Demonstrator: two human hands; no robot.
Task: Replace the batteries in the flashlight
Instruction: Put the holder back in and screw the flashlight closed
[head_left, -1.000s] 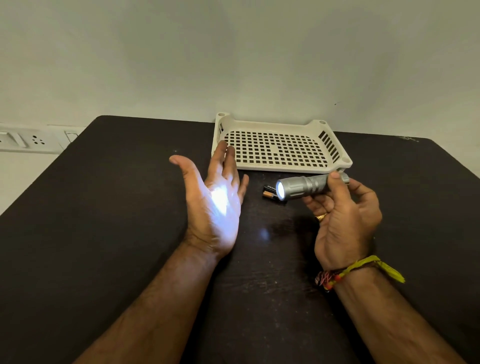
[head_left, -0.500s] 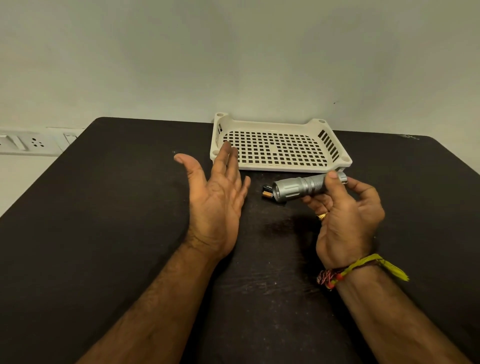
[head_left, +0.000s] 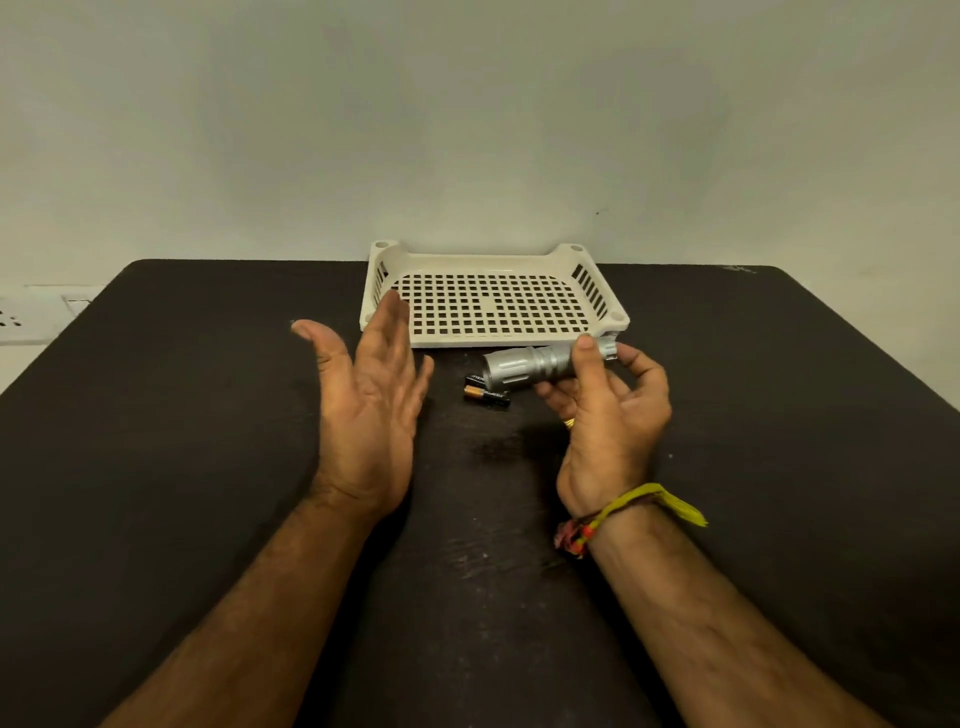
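My right hand (head_left: 605, 415) grips a silver flashlight (head_left: 530, 366) by its rear end, thumb on top, with the lens end pointing left. The lamp is dark. On the black table just below the lens lie two black-and-copper batteries (head_left: 485, 394), side by side. My left hand (head_left: 371, 400) is held up to the left of the flashlight with its palm turned toward the lens, fingers straight and holding nothing.
A cream perforated plastic tray (head_left: 493, 338) stands behind the flashlight against the wall. The black table (head_left: 182, 441) stretches left and right. White wall sockets (head_left: 31, 314) sit at the far left edge.
The flashlight was lit and shone on my left palm a second ago; it is dark now. Both hands have stayed almost in place.
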